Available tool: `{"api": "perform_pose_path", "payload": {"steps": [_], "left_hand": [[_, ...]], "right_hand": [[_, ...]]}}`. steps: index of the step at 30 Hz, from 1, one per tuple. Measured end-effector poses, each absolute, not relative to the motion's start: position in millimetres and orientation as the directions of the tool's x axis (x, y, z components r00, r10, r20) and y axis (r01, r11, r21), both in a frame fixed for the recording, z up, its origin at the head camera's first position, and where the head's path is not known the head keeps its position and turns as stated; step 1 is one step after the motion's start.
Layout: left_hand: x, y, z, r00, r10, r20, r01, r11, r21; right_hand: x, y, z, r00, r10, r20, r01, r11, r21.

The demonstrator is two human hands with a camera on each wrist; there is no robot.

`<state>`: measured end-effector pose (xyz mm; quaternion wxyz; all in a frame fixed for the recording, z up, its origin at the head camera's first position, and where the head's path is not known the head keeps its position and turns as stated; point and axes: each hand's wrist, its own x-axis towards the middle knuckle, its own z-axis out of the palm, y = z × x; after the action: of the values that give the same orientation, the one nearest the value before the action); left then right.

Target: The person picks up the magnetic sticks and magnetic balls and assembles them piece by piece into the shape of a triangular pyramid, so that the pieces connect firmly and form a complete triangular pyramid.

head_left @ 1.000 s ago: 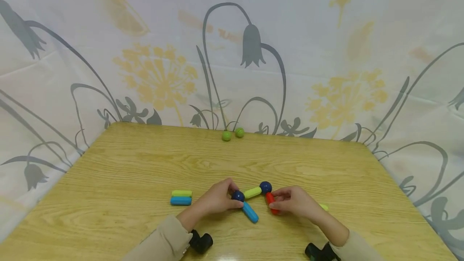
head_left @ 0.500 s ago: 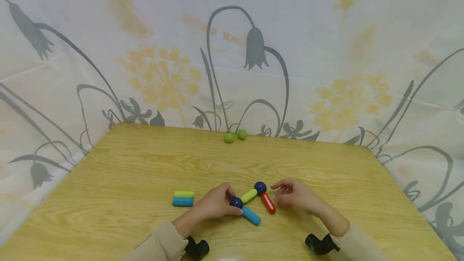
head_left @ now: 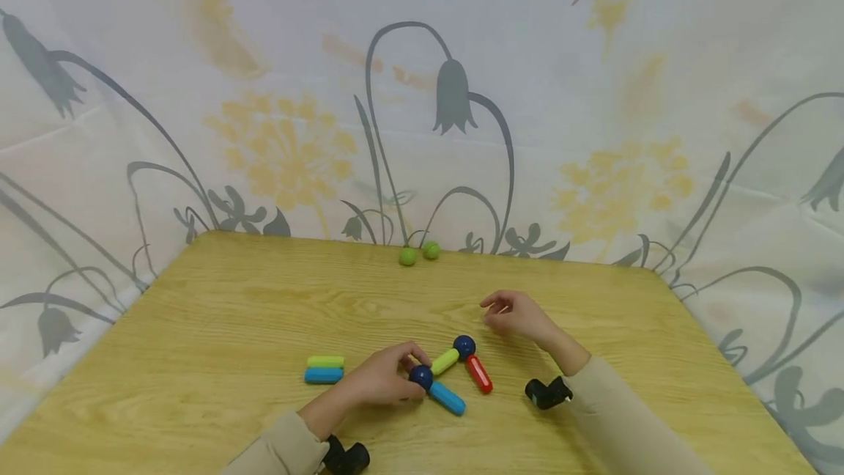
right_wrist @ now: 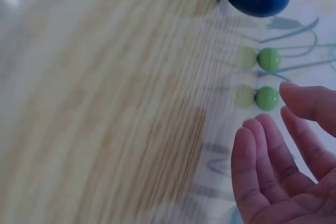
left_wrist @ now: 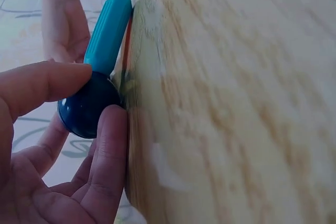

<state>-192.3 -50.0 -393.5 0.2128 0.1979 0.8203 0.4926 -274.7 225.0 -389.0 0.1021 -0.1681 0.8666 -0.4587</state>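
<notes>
Soft, even light with faint shadows; head view sharp, both wrist views smeared and hazy.

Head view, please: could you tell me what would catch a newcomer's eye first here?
Probably the bright chain near the table's front edge: a blue rod, dark blue ball, lime rod, second dark blue ball and red rod. The left hand pinches the nearer ball; the right hand hovers empty beyond it. Two green balls sit by the flowered backdrop.

Right hand withdrawn from the red rod.
The right hand (head_left: 517,314) has released the red rod (head_left: 478,374) and moved toward the green balls (head_left: 418,253).
</notes>
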Motion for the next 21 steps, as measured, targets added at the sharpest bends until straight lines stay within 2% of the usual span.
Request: {"api": "perform_pose_path", "payload": {"steps": [11,21], "left_hand": [[-191,-48,-397,-0.837,0.506,-0.206,0.054,0.45,0.891],[-189,-51,-397,-0.837,0.516,-0.183,0.076,0.441,0.894]], "right_hand": [[-320,205,-405,-0.936,-0.349,-0.046,-0.12,0.437,-0.891],[-352,182,-403,-0.918,-0.396,0.031,-0.229,0.463,-0.856]]}}
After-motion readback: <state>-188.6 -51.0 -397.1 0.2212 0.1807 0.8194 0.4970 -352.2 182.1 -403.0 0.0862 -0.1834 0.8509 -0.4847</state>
